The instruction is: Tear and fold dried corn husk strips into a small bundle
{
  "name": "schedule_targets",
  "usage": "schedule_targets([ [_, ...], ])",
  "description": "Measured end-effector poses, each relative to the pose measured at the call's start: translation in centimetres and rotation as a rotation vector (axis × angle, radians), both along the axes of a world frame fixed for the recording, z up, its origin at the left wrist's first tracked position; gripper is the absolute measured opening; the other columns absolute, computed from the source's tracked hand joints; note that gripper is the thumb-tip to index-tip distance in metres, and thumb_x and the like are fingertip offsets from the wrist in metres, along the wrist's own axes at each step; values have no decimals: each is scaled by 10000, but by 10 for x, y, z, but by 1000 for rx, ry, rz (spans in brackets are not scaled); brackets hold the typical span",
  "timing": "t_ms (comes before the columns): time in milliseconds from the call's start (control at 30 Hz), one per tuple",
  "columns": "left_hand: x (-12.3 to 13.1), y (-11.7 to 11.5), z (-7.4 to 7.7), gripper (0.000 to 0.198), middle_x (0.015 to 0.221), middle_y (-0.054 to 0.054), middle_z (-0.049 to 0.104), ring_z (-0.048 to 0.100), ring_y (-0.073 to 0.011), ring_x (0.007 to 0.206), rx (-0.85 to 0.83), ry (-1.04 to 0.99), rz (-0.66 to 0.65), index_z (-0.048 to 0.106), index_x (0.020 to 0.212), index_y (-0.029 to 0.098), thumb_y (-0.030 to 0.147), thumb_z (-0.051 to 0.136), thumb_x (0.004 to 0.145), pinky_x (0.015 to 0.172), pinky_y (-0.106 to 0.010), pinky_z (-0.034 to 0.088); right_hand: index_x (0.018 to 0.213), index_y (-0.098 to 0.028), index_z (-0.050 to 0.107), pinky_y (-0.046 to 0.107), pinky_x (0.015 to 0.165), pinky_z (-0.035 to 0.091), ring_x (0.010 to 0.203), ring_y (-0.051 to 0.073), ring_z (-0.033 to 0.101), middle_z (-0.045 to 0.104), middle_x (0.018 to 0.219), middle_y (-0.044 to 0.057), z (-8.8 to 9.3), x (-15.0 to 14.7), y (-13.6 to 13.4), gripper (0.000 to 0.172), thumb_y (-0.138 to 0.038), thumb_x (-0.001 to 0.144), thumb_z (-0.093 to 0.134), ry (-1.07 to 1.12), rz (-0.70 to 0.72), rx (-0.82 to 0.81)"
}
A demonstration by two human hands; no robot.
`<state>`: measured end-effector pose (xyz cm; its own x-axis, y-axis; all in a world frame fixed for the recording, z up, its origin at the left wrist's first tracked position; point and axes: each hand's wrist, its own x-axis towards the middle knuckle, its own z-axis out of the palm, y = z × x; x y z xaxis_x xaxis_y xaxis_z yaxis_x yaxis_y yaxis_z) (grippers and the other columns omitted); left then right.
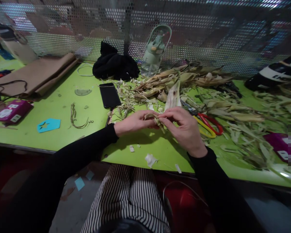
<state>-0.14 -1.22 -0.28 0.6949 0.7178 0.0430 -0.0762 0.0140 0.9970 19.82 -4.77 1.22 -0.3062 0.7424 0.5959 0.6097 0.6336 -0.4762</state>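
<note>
Over the near middle of the green table (135,160), my left hand (137,122) and my right hand (181,127) come together on a small strip of dried corn husk (160,124). My left fingers are closed around its left end. The thumb and forefinger of my right hand pinch it from the other side. Just beyond my hands a wide pale husk leaf (173,95) leans over a heap of dry husks (191,79). Scissors (210,124) with red and yellow handles lie right of my right hand, their blades partly covered by husk.
A black phone (110,95), a black cloth (116,64) and a green water bottle (154,51) stand or lie behind my hands. Leftward are a blue tag (48,125), twisted husk cord (74,116), a purple box (13,111) and brown paper (38,74). Perforated metal screens the back.
</note>
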Motion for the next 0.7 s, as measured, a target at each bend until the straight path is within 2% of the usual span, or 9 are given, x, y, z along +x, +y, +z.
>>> schedule_targets([
  [67,0,0,0,272,1079,-82,719,679,-156,970,7,-7,1,686,1126,129,253,678,884,1034,-405,488,894,-254,725,410,787,566,868,226,672,715,930,51,0,-1,-1,60,-272,919,674,4,6,-6],
  [200,1,0,0,238,1112,-86,712,664,-153,991,29,-56,-5,690,1105,124,214,650,888,1032,-389,481,894,-249,710,380,715,557,805,208,654,707,911,47,-1,-3,-2,47,-278,917,682,121,-101,31],
  [333,1,0,-1,230,1083,-89,710,653,-146,962,43,-37,-2,684,1099,111,181,634,885,1022,-390,478,872,-242,701,351,699,545,771,192,653,709,864,31,-2,-4,-2,57,-282,913,695,68,-27,-23],
  [533,2,1,-3,221,1110,-94,704,647,-151,996,62,-49,-5,673,1090,109,196,622,892,1041,-390,466,890,-233,698,337,681,533,752,180,644,713,877,33,-2,-3,-1,56,-278,921,685,90,-64,-22],
  [700,1,1,-3,252,1087,-70,704,639,-166,1019,107,81,73,675,1121,130,197,642,880,1077,-415,449,900,-232,677,341,692,540,779,188,647,700,882,40,-4,-5,0,62,-292,915,686,38,-39,-64],
])
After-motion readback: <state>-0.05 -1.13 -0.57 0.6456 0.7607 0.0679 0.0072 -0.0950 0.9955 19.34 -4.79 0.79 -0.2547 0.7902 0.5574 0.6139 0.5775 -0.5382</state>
